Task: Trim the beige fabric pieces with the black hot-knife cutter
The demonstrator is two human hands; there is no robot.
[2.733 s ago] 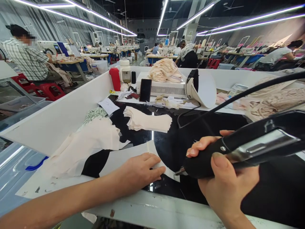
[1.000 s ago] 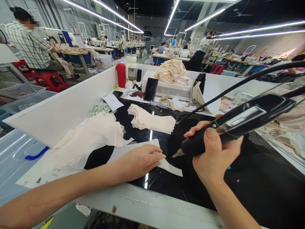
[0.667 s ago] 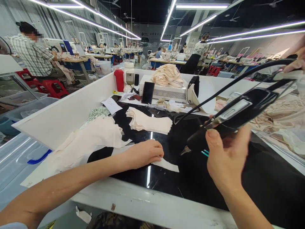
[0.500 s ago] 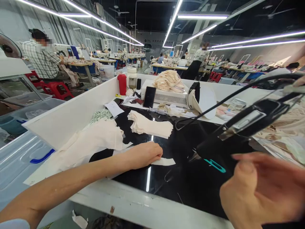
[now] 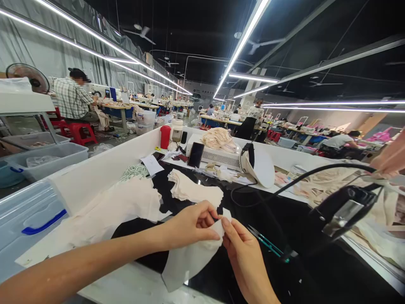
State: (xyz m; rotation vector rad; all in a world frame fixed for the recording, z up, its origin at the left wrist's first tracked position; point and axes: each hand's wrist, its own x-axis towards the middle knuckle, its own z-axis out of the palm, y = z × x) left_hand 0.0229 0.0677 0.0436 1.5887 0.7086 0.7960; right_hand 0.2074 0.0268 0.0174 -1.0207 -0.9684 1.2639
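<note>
My left hand and my right hand both pinch the top edge of a pale cut fabric piece, lifted off the black worktop. The piece hangs down toward the near table edge. A black corded cutting tool lies on the worktop to the right, let go, its cord looping back. A stack of cream cut pieces sits just beyond my hands. A larger sheet of pale fabric lies to the left.
Teal-handled snips lie right of my hands. A white machine box with a phone leaning on it, a red bottle and a fabric heap stand at the back. White side walls enclose the table. Another person's hand is at far right. Workers sit at benches behind.
My right hand set the cutting tool down on the worktop and came over to the fabric. Both hands now lift the cut piece that my left hand was pressing flat.
</note>
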